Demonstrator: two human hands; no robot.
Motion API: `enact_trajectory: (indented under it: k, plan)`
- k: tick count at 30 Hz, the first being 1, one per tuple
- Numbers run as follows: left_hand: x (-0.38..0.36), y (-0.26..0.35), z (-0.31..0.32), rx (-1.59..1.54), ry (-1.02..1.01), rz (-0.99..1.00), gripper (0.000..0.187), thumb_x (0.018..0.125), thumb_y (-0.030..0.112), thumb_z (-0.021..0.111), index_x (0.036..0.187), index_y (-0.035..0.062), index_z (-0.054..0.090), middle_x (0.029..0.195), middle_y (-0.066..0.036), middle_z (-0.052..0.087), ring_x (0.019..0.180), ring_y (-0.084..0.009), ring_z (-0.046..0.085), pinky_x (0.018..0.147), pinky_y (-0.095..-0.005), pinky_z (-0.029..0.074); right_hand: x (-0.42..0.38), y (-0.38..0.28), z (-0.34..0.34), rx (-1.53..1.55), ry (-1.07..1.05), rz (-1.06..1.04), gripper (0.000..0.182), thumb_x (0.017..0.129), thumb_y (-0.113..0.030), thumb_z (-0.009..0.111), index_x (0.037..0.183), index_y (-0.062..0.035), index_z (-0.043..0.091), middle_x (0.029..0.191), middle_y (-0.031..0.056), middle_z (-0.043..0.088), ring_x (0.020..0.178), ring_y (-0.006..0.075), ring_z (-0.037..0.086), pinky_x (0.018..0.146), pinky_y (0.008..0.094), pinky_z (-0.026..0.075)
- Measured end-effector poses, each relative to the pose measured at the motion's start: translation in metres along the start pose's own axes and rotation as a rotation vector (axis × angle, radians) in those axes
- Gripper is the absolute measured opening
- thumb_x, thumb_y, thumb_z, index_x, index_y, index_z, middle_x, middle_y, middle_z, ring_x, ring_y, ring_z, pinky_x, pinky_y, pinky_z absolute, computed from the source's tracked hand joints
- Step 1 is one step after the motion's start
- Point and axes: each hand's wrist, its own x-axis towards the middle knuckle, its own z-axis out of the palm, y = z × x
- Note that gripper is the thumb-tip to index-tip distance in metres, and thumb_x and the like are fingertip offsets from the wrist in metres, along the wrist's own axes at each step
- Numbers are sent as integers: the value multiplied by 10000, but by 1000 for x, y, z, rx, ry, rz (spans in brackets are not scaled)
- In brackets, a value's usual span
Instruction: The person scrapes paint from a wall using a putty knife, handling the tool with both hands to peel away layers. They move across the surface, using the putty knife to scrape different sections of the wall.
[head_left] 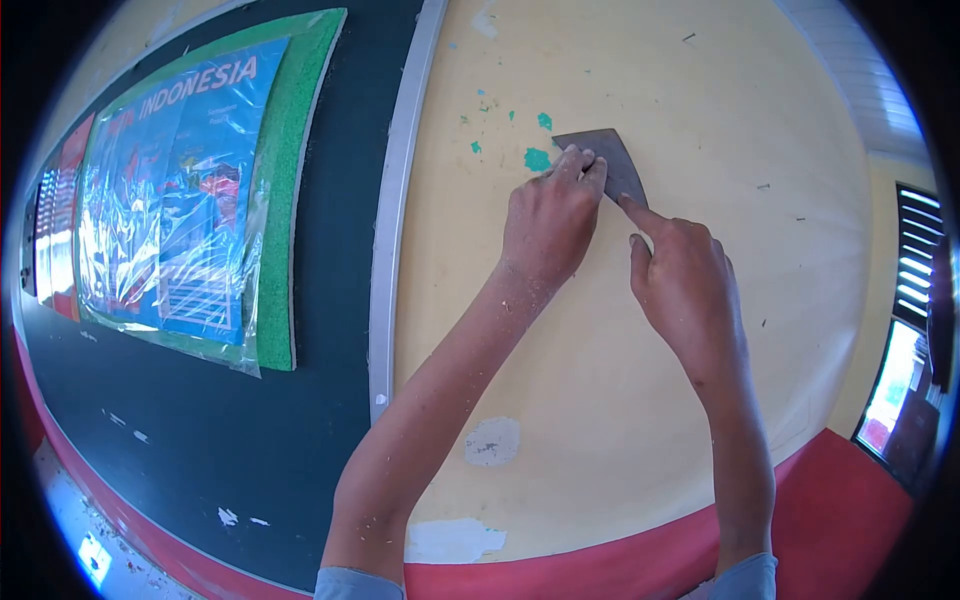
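Observation:
A dark, flat, angular piece like a sheet or scraper blade (617,165) lies against the cream wall (600,400). My left hand (556,215) is closed on its lower left part, fingers bent over the edge. My right hand (690,280) touches its lower right corner with the index fingertip; the thumb stands apart and the other fingers curl away. Green patches (537,159) of bared paint show just left of the piece. Pale dust specks dot my left wrist and forearm.
To the left, a dark board (340,250) with a light frame (398,220) carries a plastic-covered poster (190,200) on green backing. Small nails (763,187) stick out of the wall. A louvred window (915,260) is at the far right. Red paint (830,520) covers the lower wall.

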Motion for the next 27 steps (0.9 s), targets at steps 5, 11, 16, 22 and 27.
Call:
enact_trajectory:
  k: [5, 11, 16, 22, 27]
  plan:
    - [0, 0, 1, -2, -52, 26, 345, 780, -41, 588, 1123, -29, 625, 1187, -141, 630, 1099, -284, 645, 712, -350, 580, -1, 4, -3, 5, 26, -59, 331, 913, -65, 526, 1221, -63, 650, 752, 185, 651, 701, 345, 658, 685, 446, 536]
    - [-1, 6, 3, 26, -49, -2, 290, 807, 11, 625, 1094, 25, 667, 1170, -107, 653, 976, -274, 675, 695, -365, 579, -3, 6, -9, 51, -34, -20, 330, 914, -72, 528, 1222, -64, 647, 780, 191, 651, 719, 346, 656, 689, 448, 534]
    - [4, 0, 2, 22, 2, -16, 269, 822, 29, 630, 1084, 54, 683, 1156, -87, 665, 913, -273, 690, 684, -372, 578, 1, 5, 2, 22, 43, -67, 337, 910, -71, 530, 1227, -68, 644, 778, 201, 647, 727, 346, 658, 688, 452, 532]
    - [1, -3, 5, 29, 6, -13, 260, 832, 40, 625, 1086, 51, 678, 1143, -90, 664, 891, -276, 692, 677, -367, 578, 3, 5, 5, 50, -1, -34, 340, 908, -66, 531, 1228, -76, 645, 783, 204, 645, 726, 351, 655, 687, 455, 530]
    - [-4, 6, 0, 28, -39, -13, 246, 847, 63, 626, 1087, 44, 677, 1123, -83, 665, 870, -269, 694, 671, -361, 577, -4, 9, -3, 59, 1, -46, 346, 910, -75, 540, 1237, -109, 649, 757, 191, 631, 700, 345, 647, 679, 449, 530]
